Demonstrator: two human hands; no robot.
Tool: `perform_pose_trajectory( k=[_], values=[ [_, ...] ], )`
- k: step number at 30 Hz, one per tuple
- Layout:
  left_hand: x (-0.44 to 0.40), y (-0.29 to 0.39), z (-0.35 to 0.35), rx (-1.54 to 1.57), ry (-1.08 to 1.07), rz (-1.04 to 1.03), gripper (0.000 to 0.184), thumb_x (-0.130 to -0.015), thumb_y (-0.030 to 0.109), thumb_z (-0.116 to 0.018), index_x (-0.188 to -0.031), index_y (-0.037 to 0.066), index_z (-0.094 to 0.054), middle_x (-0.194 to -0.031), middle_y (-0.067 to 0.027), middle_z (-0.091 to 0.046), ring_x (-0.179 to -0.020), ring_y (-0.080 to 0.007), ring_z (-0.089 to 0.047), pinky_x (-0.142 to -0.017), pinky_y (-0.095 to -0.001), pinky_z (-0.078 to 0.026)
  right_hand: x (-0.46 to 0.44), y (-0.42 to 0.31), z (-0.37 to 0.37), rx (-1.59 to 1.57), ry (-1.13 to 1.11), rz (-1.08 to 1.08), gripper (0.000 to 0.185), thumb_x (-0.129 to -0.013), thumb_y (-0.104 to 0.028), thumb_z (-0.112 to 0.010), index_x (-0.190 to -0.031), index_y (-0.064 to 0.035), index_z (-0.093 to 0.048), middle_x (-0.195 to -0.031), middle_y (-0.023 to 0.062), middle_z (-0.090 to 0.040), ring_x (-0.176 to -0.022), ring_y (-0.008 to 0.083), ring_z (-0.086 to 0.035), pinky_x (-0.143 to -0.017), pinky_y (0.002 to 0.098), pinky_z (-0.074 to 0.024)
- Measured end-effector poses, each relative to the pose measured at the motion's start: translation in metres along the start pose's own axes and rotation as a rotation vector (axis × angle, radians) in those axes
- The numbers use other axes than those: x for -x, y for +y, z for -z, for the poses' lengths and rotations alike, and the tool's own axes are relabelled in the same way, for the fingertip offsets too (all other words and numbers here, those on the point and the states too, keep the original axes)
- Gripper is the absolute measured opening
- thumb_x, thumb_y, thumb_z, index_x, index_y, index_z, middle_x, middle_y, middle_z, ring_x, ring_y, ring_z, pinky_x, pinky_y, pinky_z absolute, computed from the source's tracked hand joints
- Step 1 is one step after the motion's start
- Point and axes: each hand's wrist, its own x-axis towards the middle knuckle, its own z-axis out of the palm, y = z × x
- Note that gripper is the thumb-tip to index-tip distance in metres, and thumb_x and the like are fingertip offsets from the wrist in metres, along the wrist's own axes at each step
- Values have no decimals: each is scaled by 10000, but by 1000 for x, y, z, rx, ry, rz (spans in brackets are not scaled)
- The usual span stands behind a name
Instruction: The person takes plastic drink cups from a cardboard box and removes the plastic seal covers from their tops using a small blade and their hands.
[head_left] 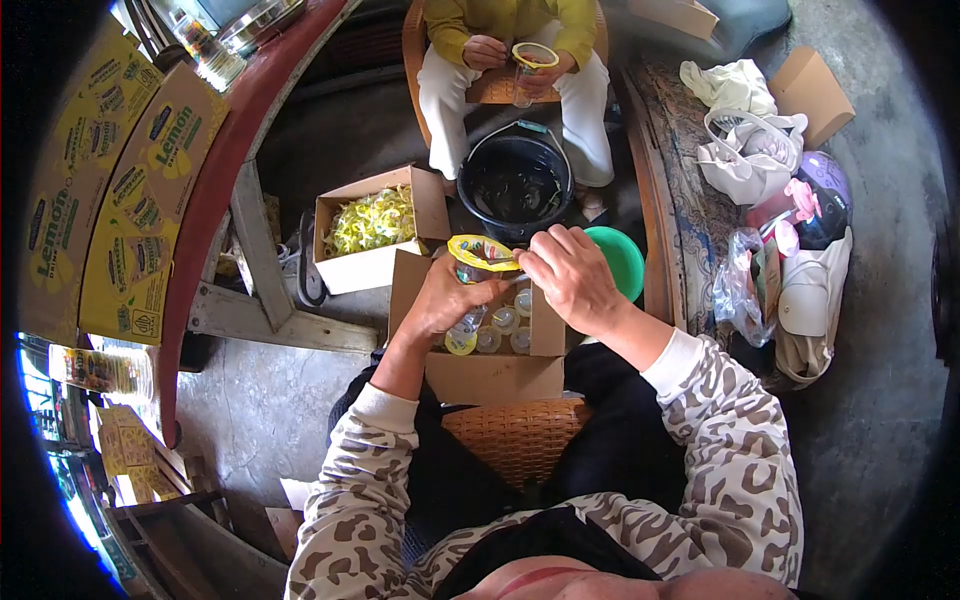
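My left hand (447, 297) is wrapped around a clear plastic cup with a yellow rim (470, 242), held tilted above an open cardboard box (490, 378). At the near side of that rim, my right hand (572, 278) has its fingers pinched together. A thin greyish thing seems to show at those fingertips, too small to name. Inside the box below stand several clear plastic cups (505, 320), partly covered by my hands and wrists.
Opposite sits a person (505, 30) holding another yellow-rimmed cup (535, 58). Between us are a black bucket (515, 180), a green basin (618, 262) and a box of yellow strips (375, 220). Lemon drink cartons (150, 200) stand left; bags (750, 150) lie right.
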Motion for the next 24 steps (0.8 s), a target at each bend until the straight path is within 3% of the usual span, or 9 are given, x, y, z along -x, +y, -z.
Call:
perform_pose_trajectory(
  k=[7,9,13,17,19,21,24],
  values=[
    [0,5,2,224,-101,152,348,-757,138,-788,-1059,15,-667,-902,-31,-684,-720,-104,-613,-679,-277,-515,5,1,-5,-85,25,-71,68,-823,-96,-664,-843,-55,-614,-856,47,-490,-818,202,-528,-688,339,-450],
    [-5,3,2,7,-84,-25,342,-761,144,-787,-1056,20,-667,-906,-29,-684,-727,-106,-617,-683,-274,-516,6,2,-3,-87,11,-81,73,-816,-96,-665,-846,-53,-615,-860,47,-493,-818,203,-529,-690,339,-451],
    [-3,4,-1,-25,-35,-114,334,-763,145,-787,-1050,23,-668,-897,-24,-684,-727,-106,-619,-682,-267,-514,7,2,3,-28,7,-92,93,-794,-95,-670,-855,-46,-621,-869,47,-500,-821,203,-531,-691,343,-449],
    [-2,-1,8,35,-136,63,354,-766,143,-784,-1071,13,-661,-898,-33,-686,-732,-106,-623,-678,-272,-519,11,-3,1,-12,11,-51,91,-795,-85,-665,-865,-45,-623,-874,46,-504,-830,203,-534,-691,344,-447],
    [-2,-2,11,47,-170,102,364,-766,146,-784,-1079,9,-658,-896,-36,-686,-734,-106,-624,-676,-276,-520,9,-5,-1,-43,40,-58,114,-802,-53,-701,-845,-56,-595,-809,50,-499,-747,223,-527,-658,358,-440],
    [-2,0,12,16,-178,98,405,-767,173,-794,-1101,3,-641,-905,-49,-681,-734,-114,-627,-677,-276,-525,10,-4,-2,-112,7,-106,120,-784,8,-681,-871,-39,-613,-830,66,-514,-763,249,-555,-661,370,-457],
    [-3,1,7,48,-121,-53,454,-763,201,-811,-1124,-3,-627,-931,-65,-683,-787,-141,-641,-732,-283,-532,11,-3,-11,-474,30,-507,174,-758,79,-652,-869,-51,-618,-865,89,-512,-849,304,-588,-711,426,-501]
  ],
)
